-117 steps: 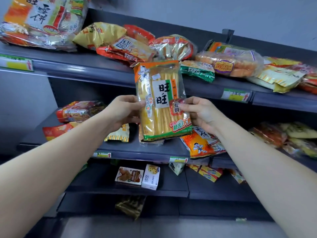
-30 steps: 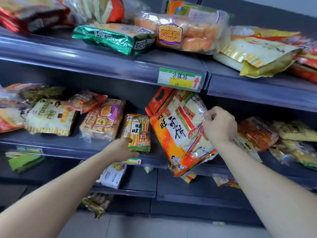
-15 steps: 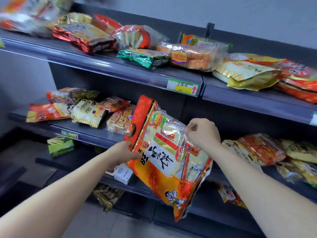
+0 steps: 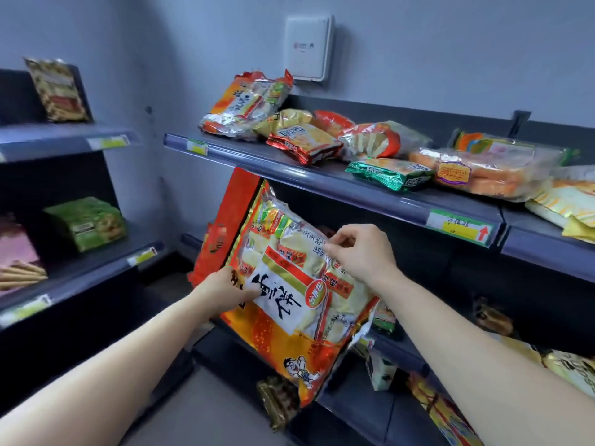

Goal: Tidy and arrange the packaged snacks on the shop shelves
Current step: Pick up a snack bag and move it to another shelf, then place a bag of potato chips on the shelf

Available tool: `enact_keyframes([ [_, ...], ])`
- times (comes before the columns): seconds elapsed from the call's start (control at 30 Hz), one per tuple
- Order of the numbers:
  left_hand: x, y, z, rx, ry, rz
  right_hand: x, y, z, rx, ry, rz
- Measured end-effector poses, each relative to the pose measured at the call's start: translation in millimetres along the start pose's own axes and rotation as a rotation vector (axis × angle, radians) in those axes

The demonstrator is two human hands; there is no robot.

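You hold a large orange-and-red foil bag of rice crackers (image 4: 283,320) in mid-air before the dark grey shop shelving. It is clear of every shelf and tilted, its red handle strip rising towards the front rail of the top shelf (image 4: 338,185). Your left hand (image 4: 222,292) takes the lower left edge, its grip closed over the film. Your right hand (image 4: 362,255) pinches the crinkled upper right side between thumb and curled fingers. Two holds on opposite sides look chosen to keep a wide, slack bag flat with its label facing you. On the top shelf a matching orange-and-silver cracker bag (image 4: 248,104) leans at the wall end, beside a jumble of red, gold and green packs — probably why yours is carried high and to the left, though that is a judgement only.
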State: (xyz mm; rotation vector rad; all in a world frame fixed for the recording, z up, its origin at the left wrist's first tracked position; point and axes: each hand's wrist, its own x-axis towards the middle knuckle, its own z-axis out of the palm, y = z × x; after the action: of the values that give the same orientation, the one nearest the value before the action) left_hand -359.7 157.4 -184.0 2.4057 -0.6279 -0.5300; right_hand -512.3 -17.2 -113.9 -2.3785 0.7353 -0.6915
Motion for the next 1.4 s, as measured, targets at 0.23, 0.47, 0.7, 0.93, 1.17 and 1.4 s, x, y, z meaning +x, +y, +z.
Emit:
enact_keyframes([
  [0.23,16.7,-36.3,-67.0,-0.483,0.265,-0.128,34.3,-71.9,28.2,0.299,0.169,0.001],
  [0.47,43.2,-38.2,-117.6,-0.716,0.176,-0.045,81.4,-130.5,41.6,0.698,0.312,0.172],
  [0.7,90.2,-34.6,-166.5,-0.518,0.207,0.217,134.5,-172.9,54.7,0.913,0.451,0.242],
  [0.93,148.3,-1.3,-208.5,-0.235,0.41,0.308,193.3,-194.1,65.5,1.046,0.485,0.302],
  [1.17,228.4,30.5,-238.0,-0.196,0.484,0.342,276.5,-192.3,74.0,1.097,0.455,0.276],
  [1.4,297.9,50.6,-264.7,-0.202,0.597,0.332,350.2,-190.0,83.8,1.19,0.3,0.304],
])
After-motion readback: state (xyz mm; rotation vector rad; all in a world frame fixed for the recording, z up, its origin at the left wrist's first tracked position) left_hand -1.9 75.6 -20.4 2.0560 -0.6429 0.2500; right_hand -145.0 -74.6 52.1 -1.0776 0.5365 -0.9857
